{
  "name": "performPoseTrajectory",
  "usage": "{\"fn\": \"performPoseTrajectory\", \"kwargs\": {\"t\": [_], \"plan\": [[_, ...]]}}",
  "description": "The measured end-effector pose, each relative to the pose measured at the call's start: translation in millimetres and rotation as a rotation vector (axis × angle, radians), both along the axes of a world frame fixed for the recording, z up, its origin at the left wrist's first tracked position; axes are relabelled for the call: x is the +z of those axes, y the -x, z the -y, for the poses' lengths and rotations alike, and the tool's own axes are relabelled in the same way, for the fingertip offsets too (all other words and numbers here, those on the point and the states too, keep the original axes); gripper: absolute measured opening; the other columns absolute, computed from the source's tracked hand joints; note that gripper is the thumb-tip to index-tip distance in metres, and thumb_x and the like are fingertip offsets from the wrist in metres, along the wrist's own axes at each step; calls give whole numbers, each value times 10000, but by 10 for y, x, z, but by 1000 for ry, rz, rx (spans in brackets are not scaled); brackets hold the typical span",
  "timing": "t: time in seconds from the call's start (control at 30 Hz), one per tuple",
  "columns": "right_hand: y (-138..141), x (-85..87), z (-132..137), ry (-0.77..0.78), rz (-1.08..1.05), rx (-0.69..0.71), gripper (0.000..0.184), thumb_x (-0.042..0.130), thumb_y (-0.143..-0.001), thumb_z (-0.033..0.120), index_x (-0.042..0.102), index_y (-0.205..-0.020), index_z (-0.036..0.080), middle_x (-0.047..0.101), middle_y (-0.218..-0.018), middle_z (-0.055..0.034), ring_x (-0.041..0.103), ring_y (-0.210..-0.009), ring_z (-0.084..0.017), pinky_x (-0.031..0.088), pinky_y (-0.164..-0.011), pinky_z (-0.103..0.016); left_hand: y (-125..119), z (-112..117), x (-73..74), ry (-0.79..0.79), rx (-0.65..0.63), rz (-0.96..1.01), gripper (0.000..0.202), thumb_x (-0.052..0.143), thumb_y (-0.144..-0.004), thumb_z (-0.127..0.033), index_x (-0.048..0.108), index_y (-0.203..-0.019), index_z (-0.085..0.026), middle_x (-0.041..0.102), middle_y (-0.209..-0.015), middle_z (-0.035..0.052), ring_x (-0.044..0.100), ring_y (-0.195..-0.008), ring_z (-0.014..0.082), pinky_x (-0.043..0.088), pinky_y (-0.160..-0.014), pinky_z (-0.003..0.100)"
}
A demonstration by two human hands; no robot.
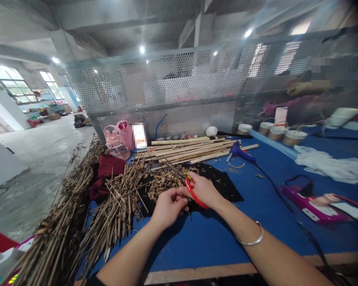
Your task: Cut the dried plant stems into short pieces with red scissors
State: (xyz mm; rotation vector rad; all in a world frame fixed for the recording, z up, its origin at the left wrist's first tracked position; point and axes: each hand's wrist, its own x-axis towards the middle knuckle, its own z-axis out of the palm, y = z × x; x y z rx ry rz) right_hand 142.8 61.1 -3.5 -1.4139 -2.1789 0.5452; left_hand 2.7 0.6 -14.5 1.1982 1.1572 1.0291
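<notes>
My right hand (203, 190) is closed on a pair of scissors (195, 195) with red and yellow handles, the blades pointing away to the upper left. Close beside it, my left hand (170, 206) has its fingers curled and pinched together; what they hold is too small or hidden to name. Both hands are over the near edge of a black cloth (226, 186). On that cloth lies a heap of dry brown plant bits (161, 180). Left of it, cut dry stalks (122, 206) are piled on the blue table.
Pale sticks (185, 151) lie behind the heap. A blue glue gun (240, 153) trails its cord on the right, near a purple power strip (313, 204). Long dry stems (53, 214) line the left edge. A perforated metal screen (167, 87) stands behind; white buckets (277, 133) sit back right.
</notes>
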Motion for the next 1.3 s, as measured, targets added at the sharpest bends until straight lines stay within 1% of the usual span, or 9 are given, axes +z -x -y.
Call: {"fn": "performPoseTrajectory", "kwargs": {"t": [0.1, 0.27, 0.4, 0.5, 0.63, 0.9, 1.0, 1.17, 1.3], "plan": [[1, 17, 21, -1, -10, 35, 298, 590, -690, 459, 471, -811, 215, 534, -632, 24, 444, -543, -112, 254, -498, -207, 8, 3, -4, -21, -15, -2, 165, 580, -677, -241, 611, -807, -144, 532, -547, -24, 561, -516, 104, 393, -448, 181], [7, -44, -12, 10, -15, 20, 278, 556, -714, 469, 463, -712, 207, 485, -572, 38, 404, -511, -101, 239, -476, -206, 16, -5, -20, -16, -1, -11, 203, 595, -690, -301, 592, -809, -136, 547, -556, -13, 562, -518, 106, 399, -449, 182], [1, -49, -24, 6, -3, 8, 293, 553, -717, 474, 460, -673, 200, 497, -580, 30, 403, -512, -96, 233, -472, -207, 26, -19, -38, -1, 29, -12, 190, 605, -683, -310, 569, -761, -141, 544, -551, -15, 572, -526, 114, 411, -454, 189], [-5, -3, 1, 1, 33, 15, 293, 579, -698, 472, 460, -727, 205, 504, -588, 33, 406, -512, -97, 232, -478, -206, 33, -27, -52, -10, 41, -2, 139, 596, -681, -262, 567, -750, -145, 536, -561, -22, 579, -534, 112, 420, -457, 185], [-3, 23, 29, 1, 13, 58, 321, 590, -690, 482, 462, -795, 206, 530, -646, 19, 435, -542, -107, 254, -494, -206, 37, -29, -42, -9, 48, -2, 105, 597, -670, -229, 551, -716, -146, 535, -557, -22, 586, -545, 113, 426, -455, 179], [5, -1, -8, 20, 49, 22, 338, 559, -702, 523, 461, -653, 203, 516, -579, 22, 411, -506, -100, 233, -466, -209, 54, -25, 11, 8, 52, -9, 183, 615, -678, -294, 569, -769, -142, 569, -573, -11, 580, -530, 104, 432, -465, 179], [1, 16, 1, -5, 84, 8, 334, 581, -681, 521, 461, -684, 209, 529, -592, 23, 417, -505, -102, 230, -471, -211, 64, -36, 0, 19, 76, -4, 175, 612, -683, -297, 556, -758, -148, 579, -581, -10, 583, -536, 103, 427, -465, 174], [-1, 19, 22, -16, 73, 40, 341, 600, -669, 511, 471, -782, 216, 550, -638, 16, 465, -550, -119, 256, -493, -210, 70, -45, -24, 11, 96, 0, 193, 616, -684, -323, 546, -747, -155, 594, -590, -2, 590, -543, 108, 425, -462, 173], [3, 15, 15, -8, 90, 41, 319, 586, -682, 514, 483, -716, 213, 543, -619, 21, 438, -525, -107, 230, -478, -212, 71, -40, -12, 20, 92, -3, 203, 626, -675, -330, 554, -744, -153, 589, -583, -3, 594, -548, 112, 420, -458, 172]]}}
